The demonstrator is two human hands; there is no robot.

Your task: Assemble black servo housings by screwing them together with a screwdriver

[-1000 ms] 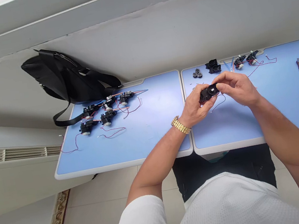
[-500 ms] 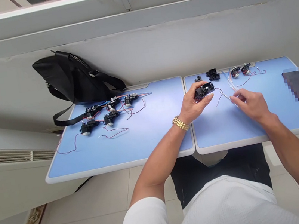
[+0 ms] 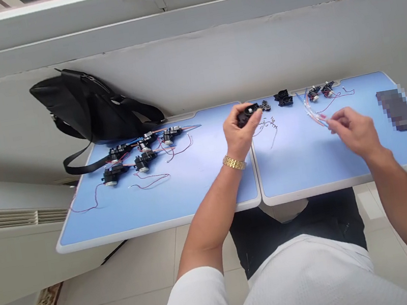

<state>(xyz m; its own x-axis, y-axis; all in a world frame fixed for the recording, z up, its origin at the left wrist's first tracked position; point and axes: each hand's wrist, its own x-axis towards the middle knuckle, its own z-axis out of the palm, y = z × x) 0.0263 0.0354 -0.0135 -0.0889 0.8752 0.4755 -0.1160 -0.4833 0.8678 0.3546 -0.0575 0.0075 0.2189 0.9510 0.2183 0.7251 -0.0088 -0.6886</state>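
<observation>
My left hand grips a small black motor housing with thin wires trailing from it, held over the seam between two blue table tops. My right hand hovers above the right table top with its fingers pinched near a bundle of thin blue and red wires; what the fingers hold, if anything, I cannot make out. Behind the hands lie two small black discs, a black housing part and two small motors with wires.
Several assembled black motor units with red wires lie on the left table top. A black bag leans on the wall behind them. A blurred dark object lies at the far right. A radiator stands to the left.
My left hand has carried the motor housing leftward and farther back, away from my right hand. My right hand has let go of the housing and moved right toward the wire bundle.
</observation>
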